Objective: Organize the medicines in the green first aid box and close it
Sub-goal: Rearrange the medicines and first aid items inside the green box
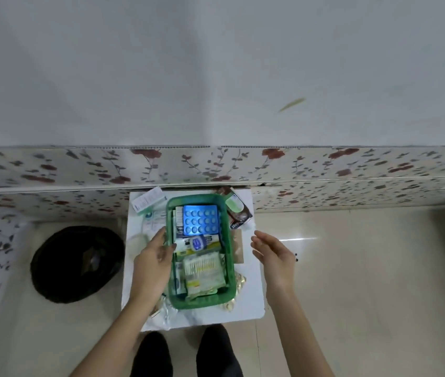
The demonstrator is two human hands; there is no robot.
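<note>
The green first aid box (229, 257) stands open on a small white table (205, 314). Inside lie a blue blister pack of pills (200, 219) at the far end, a small white jar with a blue label (197, 242) in the middle, and a packet of cotton swabs (202, 268) nearer me. My left hand (153, 263) rests against the box's left wall, fingers apart, thumb at the rim. To the right of the box my right hand (273, 257) hovers open and empty, clear of it. No lid shows.
White medicine cartons (148, 202) lie at the table's far left, and a green-and-brown carton (236, 210) at the far right. Foil strips (239, 281) stick out beside the box. A black round bin (76, 263) stands on the floor to the left. A flowered wall runs behind.
</note>
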